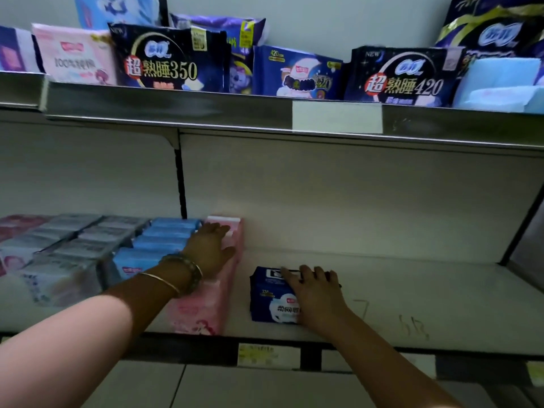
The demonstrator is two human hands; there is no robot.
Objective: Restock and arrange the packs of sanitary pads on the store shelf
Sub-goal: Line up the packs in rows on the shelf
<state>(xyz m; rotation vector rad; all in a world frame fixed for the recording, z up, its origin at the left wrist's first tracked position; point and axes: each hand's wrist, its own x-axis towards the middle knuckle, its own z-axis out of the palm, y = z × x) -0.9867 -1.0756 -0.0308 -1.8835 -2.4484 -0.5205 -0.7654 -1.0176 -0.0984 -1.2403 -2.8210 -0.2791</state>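
Observation:
On the lower shelf (426, 304) a row of pink packs (203, 307) runs front to back. My left hand (210, 248) lies flat on top of that row, fingers spread. Just right of it a dark blue pack (269, 301) stands near the shelf's front edge. My right hand (315, 290) rests over the blue pack's top and right side, fingers curled on it. Left of the pink row stand light blue packs (159, 242) and grey packs (88, 240).
The upper shelf (176, 107) carries dark night-use packs (167, 60), blue packs (297, 73) and a pale blue pack (500, 83). A blank price tag (337, 117) sits on its rail. A yellow label (259, 354) marks the lower rail. A bracket (521, 225) bounds the right.

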